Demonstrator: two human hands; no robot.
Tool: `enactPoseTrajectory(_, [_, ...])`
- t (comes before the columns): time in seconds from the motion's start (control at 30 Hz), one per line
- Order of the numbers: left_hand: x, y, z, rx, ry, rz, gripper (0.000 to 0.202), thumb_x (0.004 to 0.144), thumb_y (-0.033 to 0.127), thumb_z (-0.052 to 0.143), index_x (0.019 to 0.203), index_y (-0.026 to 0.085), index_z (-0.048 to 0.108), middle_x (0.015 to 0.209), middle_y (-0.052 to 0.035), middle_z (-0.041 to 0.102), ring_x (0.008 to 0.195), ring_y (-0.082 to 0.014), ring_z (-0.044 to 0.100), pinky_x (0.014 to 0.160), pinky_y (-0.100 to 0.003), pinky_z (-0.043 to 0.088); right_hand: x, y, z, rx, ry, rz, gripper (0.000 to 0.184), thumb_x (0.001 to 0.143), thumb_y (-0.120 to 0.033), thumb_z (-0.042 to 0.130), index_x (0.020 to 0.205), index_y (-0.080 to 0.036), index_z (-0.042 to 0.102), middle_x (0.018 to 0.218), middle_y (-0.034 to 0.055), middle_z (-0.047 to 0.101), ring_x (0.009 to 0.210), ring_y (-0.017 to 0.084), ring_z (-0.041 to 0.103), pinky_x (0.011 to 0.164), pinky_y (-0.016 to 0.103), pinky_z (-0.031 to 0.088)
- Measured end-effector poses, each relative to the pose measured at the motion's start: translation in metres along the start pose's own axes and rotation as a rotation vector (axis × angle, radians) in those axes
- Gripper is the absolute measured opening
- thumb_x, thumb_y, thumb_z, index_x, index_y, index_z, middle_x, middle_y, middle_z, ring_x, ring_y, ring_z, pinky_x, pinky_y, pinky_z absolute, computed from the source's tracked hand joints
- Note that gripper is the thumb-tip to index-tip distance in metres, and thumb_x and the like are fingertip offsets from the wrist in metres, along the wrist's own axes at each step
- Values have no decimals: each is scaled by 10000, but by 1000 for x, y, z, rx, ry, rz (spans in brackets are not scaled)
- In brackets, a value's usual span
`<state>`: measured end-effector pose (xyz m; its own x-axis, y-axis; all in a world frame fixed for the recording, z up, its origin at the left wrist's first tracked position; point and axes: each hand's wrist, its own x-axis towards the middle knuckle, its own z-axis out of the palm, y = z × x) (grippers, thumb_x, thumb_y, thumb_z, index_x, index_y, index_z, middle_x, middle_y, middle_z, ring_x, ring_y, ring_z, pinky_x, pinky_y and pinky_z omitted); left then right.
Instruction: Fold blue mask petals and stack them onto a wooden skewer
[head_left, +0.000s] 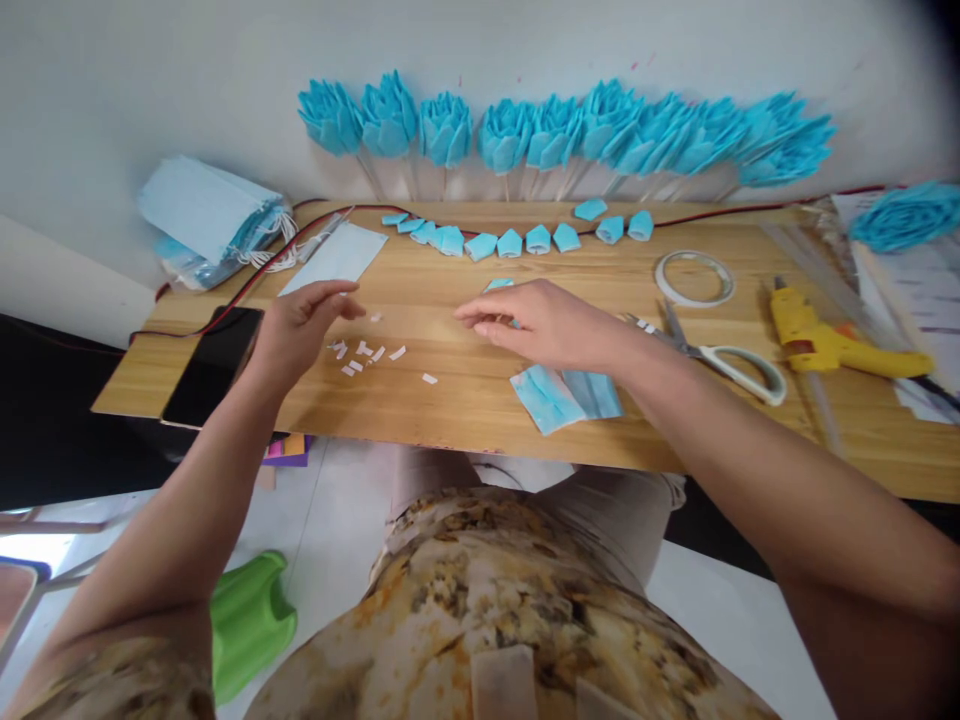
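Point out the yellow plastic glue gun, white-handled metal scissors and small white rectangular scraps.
Yellow plastic glue gun [806,328]: head view, on its body.
White-handled metal scissors [696,351]: head view, near the pivot.
Small white rectangular scraps [397,353]: head view, on one scrap.

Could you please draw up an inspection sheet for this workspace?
Surface: table, wood-grained, partly covered.
Job's things: blue pieces in a rough row toward the back; white bits scattered between the hands; scissors lying open; tape and glue gun at right.
Clutter: phone by the left forearm; mask stack at the back left.
Grips: left grip loosely curled, nothing seen in it; right grip by another blue piece, contact unclear.
Cables: red-and-black cable running along the back and down the left; black cord at the glue gun.
Surroundings: blue flowers along the wall; green plastic item on the floor.
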<state>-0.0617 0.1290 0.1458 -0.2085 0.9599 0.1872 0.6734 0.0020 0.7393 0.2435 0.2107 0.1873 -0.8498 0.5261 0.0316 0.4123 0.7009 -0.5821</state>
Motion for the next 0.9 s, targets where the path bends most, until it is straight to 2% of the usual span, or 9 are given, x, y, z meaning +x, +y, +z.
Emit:
enactPoseTrajectory(0.1, [3, 0, 5, 25, -114, 49, 525, 931, 446, 531, 1342, 144, 659, 1155, -123, 782, 1076, -263, 703, 1052, -457, 492, -11, 0, -2, -19, 6, -17, 366, 978, -222, 514, 1285, -198, 714, 1213, 56, 775, 1074, 189, 711, 917, 308, 505])
enactPoseTrajectory(0.23, [-8, 15, -6, 34, -226, 37, 546, 951, 501, 534, 1367, 167, 649, 1032, -101, 808, 1039, -280, 724, 1042, -461, 508, -30, 1, -5, -49, 10, -2, 358, 989, -261, 510, 1277, -226, 720, 1227, 34, 773, 1065, 183, 716, 909, 298, 515])
enactPoseTrajectory(0.33, [-22, 21, -16, -93, -152, 38, 493, 938, 503, 595, 1321, 206, 683, 1048, -92, 805, 1066, -275, 721, 1059, -454, 502, -42, 0, -3, -47, 10, 18, 360, 986, -256, 504, 1274, -239, 720, 1229, 23, 773, 1065, 183, 718, 897, 291, 514])
enactPoseTrajectory(0.43, [-32, 8, -16, -257, 69, -73, 459, 909, 456, 657, 1271, 177, 695, 1119, -113, 783, 1039, -246, 721, 1020, -449, 530, -41, -4, 3, -28, -13, 22, 359, 992, -237, 483, 1260, -233, 722, 1220, 27, 774, 1031, 178, 719, 878, 289, 503])
enactPoseTrajectory(0.53, [-39, -14, -3, -475, 270, -213, 394, 862, 407, 693, 1188, 184, 697, 1128, -98, 760, 978, -194, 717, 996, -413, 543, -28, -13, 17, -27, -119, 5, 374, 955, -113, 454, 1171, -210, 744, 1165, 40, 784, 1001, 172, 711, 867, 289, 483])
enactPoseTrajectory(0.63, [-43, -24, 15, -613, 360, -200, 334, 867, 389, 676, 1146, 205, 686, 1101, -78, 740, 977, -172, 706, 1011, -388, 532, -4, -24, 36, -42, -246, 7, 382, 890, -28, 459, 1057, -200, 757, 1181, 63, 775, 1022, 194, 698, 867, 301, 463])
enactPoseTrajectory(0.77, [-45, -9, 35, -670, 299, -146, 339, 896, 412, 637, 1171, 215, 668, 1144, -92, 725, 1097, -208, 691, 1067, -406, 502, 39, -35, 62, -33, -209, -7, 340, 886, -24, 462, 1003, -167, 747, 1146, 107, 776, 1012, 207, 699, 838, 299, 457])
enactPoseTrajectory(0.83, [-44, 2, 37, -720, 250, -138, 359, 897, 424, 638, 1189, 216, 660, 1169, -99, 724, 1122, -222, 690, 1074, -423, 498, 57, -36, 67, 9, -168, -34, 311, 889, -31, 470, 986, -150, 740, 1119, 120, 780, 1008, 214, 703, 840, 301, 460])
enactPoseTrajectory(0.9, [-43, 11, 32, -781, 226, -107, 353, 903, 433, 640, 1183, 220, 660, 1151, -95, 736, 1098, -224, 703, 1067, -432, 505, 67, -33, 65, 92, -91, -69, 334, 899, -31, 462, 1061, -151, 727, 1162, 114, 774, 1055, 211, 696, 875, 300, 460])
